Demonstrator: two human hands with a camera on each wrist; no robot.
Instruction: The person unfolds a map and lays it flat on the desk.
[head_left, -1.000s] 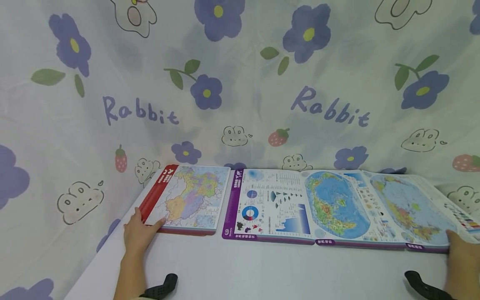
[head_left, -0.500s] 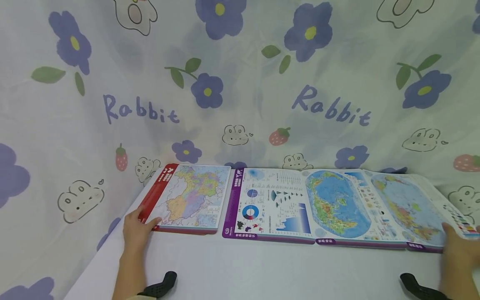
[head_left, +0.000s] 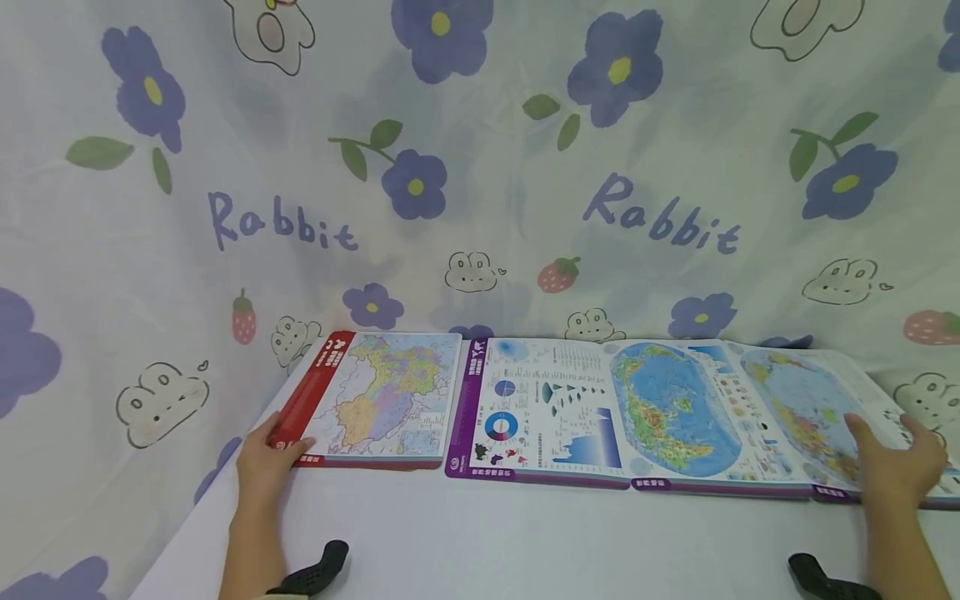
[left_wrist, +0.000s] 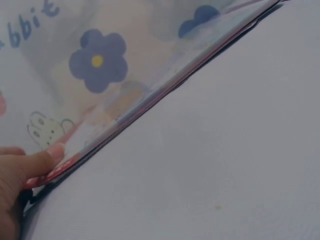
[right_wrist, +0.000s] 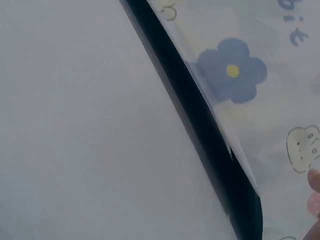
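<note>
A map of China with a red left border (head_left: 390, 400) lies flat at the left of the table in the head view. My left hand (head_left: 262, 463) grips its near left corner, thumb over the top; the left wrist view shows the thumb (left_wrist: 42, 162) on the red-edged corner (left_wrist: 64, 167). To the right stretches a purple-edged set of world map panels (head_left: 540, 417), opened side by side. Over its rightmost panel (head_left: 798, 417) is my right hand (head_left: 896, 467), thumb and fingers spread apart, holding nothing. In the right wrist view only fingertips (right_wrist: 314, 180) show at the edge.
Behind the maps hangs a curtain (head_left: 495, 192) with flowers, rabbits and lettering. White tabletop (head_left: 555, 542) lies in front of the maps. Black wrist-worn pieces (head_left: 318, 567) jut inward beside both forearms. A long dark edge (right_wrist: 200, 130) crosses the right wrist view.
My right hand has moved left from the far right edge to over the rightmost panel, its fingers spreading. My left hand has shifted slightly left, and the red-bordered map's near right corner slightly right.
</note>
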